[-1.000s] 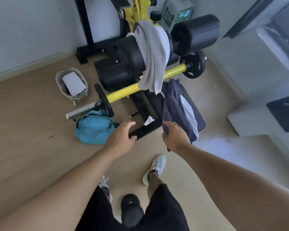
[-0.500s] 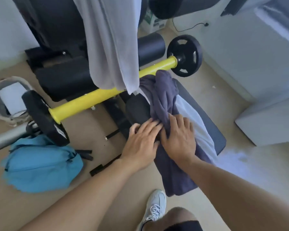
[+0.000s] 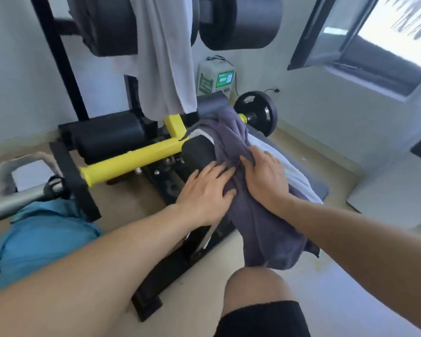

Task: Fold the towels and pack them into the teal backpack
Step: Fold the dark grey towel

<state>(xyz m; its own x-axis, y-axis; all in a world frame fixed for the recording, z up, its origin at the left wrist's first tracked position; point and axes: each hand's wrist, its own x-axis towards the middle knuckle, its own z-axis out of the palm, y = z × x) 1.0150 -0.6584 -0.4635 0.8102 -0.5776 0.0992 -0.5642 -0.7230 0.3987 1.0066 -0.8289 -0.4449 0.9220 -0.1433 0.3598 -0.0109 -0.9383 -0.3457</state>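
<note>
A dark purple-grey towel (image 3: 260,224) lies crumpled over the black bench seat (image 3: 197,152), its lower end hanging off toward my knee. My right hand (image 3: 265,176) grips a bunch of it, fingers curled into the cloth. My left hand (image 3: 204,190) lies on the same towel beside it, fingers fairly straight, thumb against the fabric. Under the dark towel a white towel (image 3: 294,176) shows on the bench. A light grey towel (image 3: 165,59) hangs from the padded rollers above. The teal backpack (image 3: 39,237) sits on the floor at the left.
A yellow barbell bar (image 3: 131,159) with black weight plates (image 3: 255,113) crosses the bench frame. A grey basket (image 3: 17,173) holding a white sheet stands on the floor at far left. A white box (image 3: 394,190) sits by the right wall under an open window.
I have leaned in closer to the bench. Both hands went from reaching to resting on the dark towel, and my right hand's fingers have now curled into it.
</note>
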